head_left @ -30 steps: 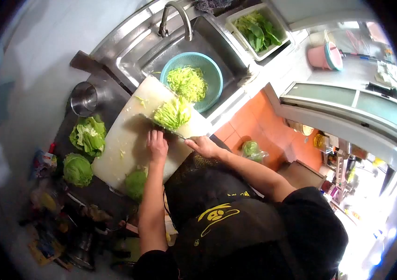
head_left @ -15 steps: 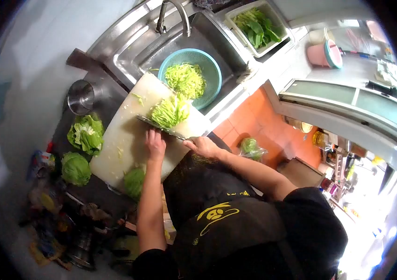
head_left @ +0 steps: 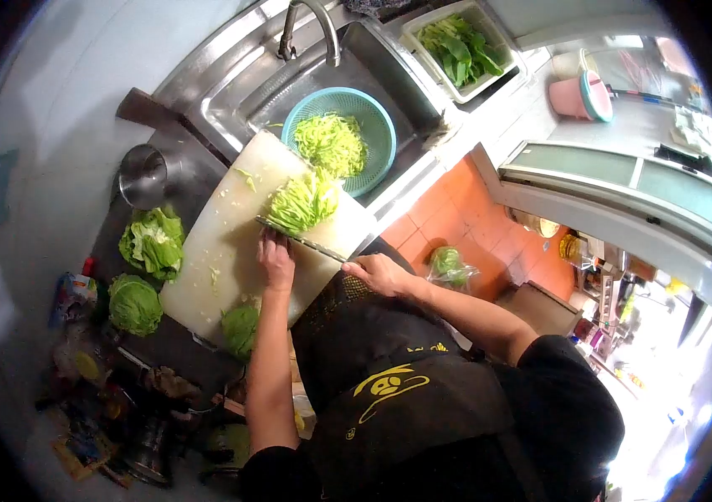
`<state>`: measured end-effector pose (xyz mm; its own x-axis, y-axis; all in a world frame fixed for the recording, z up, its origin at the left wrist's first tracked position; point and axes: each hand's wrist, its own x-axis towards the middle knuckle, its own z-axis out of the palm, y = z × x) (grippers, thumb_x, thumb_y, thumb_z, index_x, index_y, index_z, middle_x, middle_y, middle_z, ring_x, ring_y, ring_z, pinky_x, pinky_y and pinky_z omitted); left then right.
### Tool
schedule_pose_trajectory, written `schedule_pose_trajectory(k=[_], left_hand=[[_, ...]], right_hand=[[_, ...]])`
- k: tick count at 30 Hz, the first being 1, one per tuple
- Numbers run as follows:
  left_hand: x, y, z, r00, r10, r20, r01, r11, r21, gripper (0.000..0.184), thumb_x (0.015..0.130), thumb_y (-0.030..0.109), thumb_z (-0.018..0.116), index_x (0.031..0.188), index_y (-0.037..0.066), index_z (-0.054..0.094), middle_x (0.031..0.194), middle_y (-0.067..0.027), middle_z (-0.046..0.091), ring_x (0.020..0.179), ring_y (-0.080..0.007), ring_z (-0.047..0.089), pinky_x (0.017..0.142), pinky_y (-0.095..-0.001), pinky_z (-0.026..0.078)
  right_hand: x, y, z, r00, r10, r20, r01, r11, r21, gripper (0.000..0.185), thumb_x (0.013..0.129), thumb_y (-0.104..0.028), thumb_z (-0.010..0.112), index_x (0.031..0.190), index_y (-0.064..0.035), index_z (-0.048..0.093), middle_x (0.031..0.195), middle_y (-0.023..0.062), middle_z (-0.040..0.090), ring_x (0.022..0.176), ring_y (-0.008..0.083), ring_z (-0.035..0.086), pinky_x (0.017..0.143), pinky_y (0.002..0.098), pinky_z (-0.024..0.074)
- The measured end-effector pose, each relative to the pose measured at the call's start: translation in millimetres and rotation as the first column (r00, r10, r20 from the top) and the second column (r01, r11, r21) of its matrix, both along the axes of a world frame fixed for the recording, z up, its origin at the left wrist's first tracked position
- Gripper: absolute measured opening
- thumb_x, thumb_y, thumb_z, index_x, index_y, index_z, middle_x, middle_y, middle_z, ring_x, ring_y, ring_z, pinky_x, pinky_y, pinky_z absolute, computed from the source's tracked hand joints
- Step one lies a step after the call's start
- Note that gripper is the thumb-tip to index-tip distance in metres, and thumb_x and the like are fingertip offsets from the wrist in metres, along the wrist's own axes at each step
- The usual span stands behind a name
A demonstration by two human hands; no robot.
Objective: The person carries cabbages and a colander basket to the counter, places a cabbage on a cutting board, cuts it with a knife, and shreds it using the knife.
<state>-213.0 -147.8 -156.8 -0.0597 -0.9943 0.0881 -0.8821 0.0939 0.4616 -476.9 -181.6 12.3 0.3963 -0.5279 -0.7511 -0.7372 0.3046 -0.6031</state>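
My right hand (head_left: 377, 274) is closed round the handle of a kitchen knife (head_left: 314, 246). Its blade lies against the near side of a heap of shredded cabbage (head_left: 302, 203) on a white cutting board (head_left: 205, 243). My left hand (head_left: 276, 261) is right at the blade on its near side, fingers bent and drawn together; what they hold, if anything, is hidden. More shreds fill part of a blue plastic colander (head_left: 384, 138) in the sink. A piece of cabbage (head_left: 240, 329) sits at the board's near edge by my left forearm.
Left of the board are a leafy cabbage (head_left: 153, 243), a round cabbage (head_left: 134, 304) and a metal cup (head_left: 143, 176). Behind stands the steel sink (head_left: 256, 96) with its faucet (head_left: 322, 25). A white bin (head_left: 490, 88) holds greens. A bagged cabbage (head_left: 448, 263) rests on the floor.
The knife has shifted slightly toward the right and nearer to me, with my right hand moving along. My left hand stays close to the blade, and the cabbage heap looks about the same.
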Motion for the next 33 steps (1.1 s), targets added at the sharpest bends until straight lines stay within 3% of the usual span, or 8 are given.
schedule_pose_trajectory(k=[3, 5, 8, 16, 18, 21, 28, 33], left_hand=[[3.7, -1.1, 6.5, 0.998, -0.053, 0.015, 0.052, 0.996, 0.078, 0.03, 0.076, 0.002, 0.065, 0.106, -0.001, 0.067, 0.121, -0.0237, 0.059, 0.118, -0.0478, 0.055, 0.105, -0.0559, 0.046], [-1.2, -11.3, 26.6, 0.998, -0.051, -0.025, 0.05, 0.998, -0.04, 0.027, 0.073, 0.002, 0.065, 0.099, -0.003, 0.066, 0.117, -0.0241, 0.059, 0.118, -0.0469, 0.056, 0.105, -0.057, 0.046], [-4.4, -11.0, 48.7, 0.999, -0.031, 0.031, 0.029, 0.998, 0.058, 0.019, 0.08, 0.005, 0.065, 0.097, -0.003, 0.064, 0.116, -0.0229, 0.061, 0.12, -0.0456, 0.056, 0.105, -0.0549, 0.047], [-0.4, -2.8, 3.1, 1.0, 0.004, -0.018, -0.006, 0.991, -0.136, 0.014, 0.081, 0.005, 0.068, 0.091, -0.003, 0.065, 0.116, -0.0244, 0.063, 0.114, -0.0463, 0.058, 0.102, -0.0567, 0.047], [-1.5, -2.1, 8.2, 1.0, 0.0, -0.017, -0.002, 0.994, -0.113, 0.012, 0.079, 0.001, 0.067, 0.091, -0.002, 0.063, 0.109, -0.0232, 0.063, 0.108, -0.0465, 0.059, 0.102, -0.0563, 0.048], [4.2, -3.4, 12.2, 0.989, -0.097, 0.11, 0.077, 0.982, 0.17, 0.026, 0.078, -0.002, 0.065, 0.103, -0.002, 0.066, 0.119, -0.0217, 0.064, 0.115, -0.0433, 0.059, 0.1, -0.0494, 0.051], [7.6, 0.8, 4.9, 0.997, -0.071, 0.038, 0.076, 0.985, -0.153, 0.02, 0.073, -0.006, 0.061, 0.092, -0.001, 0.065, 0.106, -0.0211, 0.062, 0.104, -0.0432, 0.06, 0.092, -0.0515, 0.053], [6.9, -1.4, 5.3, 0.995, -0.088, 0.039, 0.091, 0.992, -0.087, 0.012, 0.071, -0.006, 0.062, 0.083, 0.0, 0.061, 0.106, -0.0212, 0.061, 0.101, -0.0444, 0.06, 0.092, -0.0519, 0.053]], right_hand=[[12.6, 0.1, -30.2, 0.997, -0.048, 0.063, 0.05, 0.998, -0.04, 0.059, 0.107, -0.05, 0.043, 0.095, 0.0037, 0.064, 0.08, 0.0252, 0.063, 0.081, 0.04, 0.063, 0.078, 0.0486, 0.0485], [20.6, -6.1, -46.6, 0.992, -0.056, 0.116, 0.066, 0.995, -0.079, 0.059, 0.108, -0.049, 0.043, 0.094, 0.0041, 0.064, 0.079, 0.0246, 0.063, 0.081, 0.0393, 0.063, 0.078, 0.0485, 0.0486], [23.6, -8.8, -39.4, 0.991, -0.075, 0.112, 0.08, 0.996, -0.041, 0.057, 0.108, -0.048, 0.044, 0.098, 0.0038, 0.064, 0.081, 0.0242, 0.063, 0.082, 0.0382, 0.064, 0.08, 0.048, 0.0492], [-0.5, 0.8, -10.8, 1.0, 0.001, 0.008, -0.001, 1.0, -0.012, 0.059, 0.107, -0.051, 0.043, 0.106, 0.003, 0.067, 0.094, 0.0281, 0.069, 0.096, 0.0428, 0.067, 0.086, 0.0492, 0.0498], [3.9, -2.1, -13.3, 1.0, -0.006, 0.017, 0.007, 1.0, -0.015, 0.058, 0.107, -0.05, 0.044, 0.108, 0.0028, 0.068, 0.095, 0.0266, 0.069, 0.096, 0.0407, 0.067, 0.087, 0.048, 0.0501], [18.0, -9.1, -23.2, 0.998, -0.04, 0.055, 0.041, 0.999, -0.013, 0.058, 0.107, -0.05, 0.044, 0.105, 0.0036, 0.067, 0.091, 0.0259, 0.069, 0.094, 0.0399, 0.068, 0.085, 0.0485, 0.05], [15.6, -1.4, -14.3, 1.0, -0.005, 0.001, 0.005, 0.999, -0.037, 0.057, 0.107, -0.05, 0.044, 0.1, 0.0022, 0.066, 0.086, 0.0262, 0.066, 0.088, 0.0434, 0.065, 0.081, 0.0497, 0.0496], [18.3, -0.6, -38.5, 0.999, -0.023, 0.048, 0.026, 0.998, -0.057, 0.061, 0.106, -0.053, 0.044, 0.099, 0.003, 0.066, 0.086, 0.0278, 0.066, 0.088, 0.0449, 0.065, 0.081, 0.05, 0.05]])
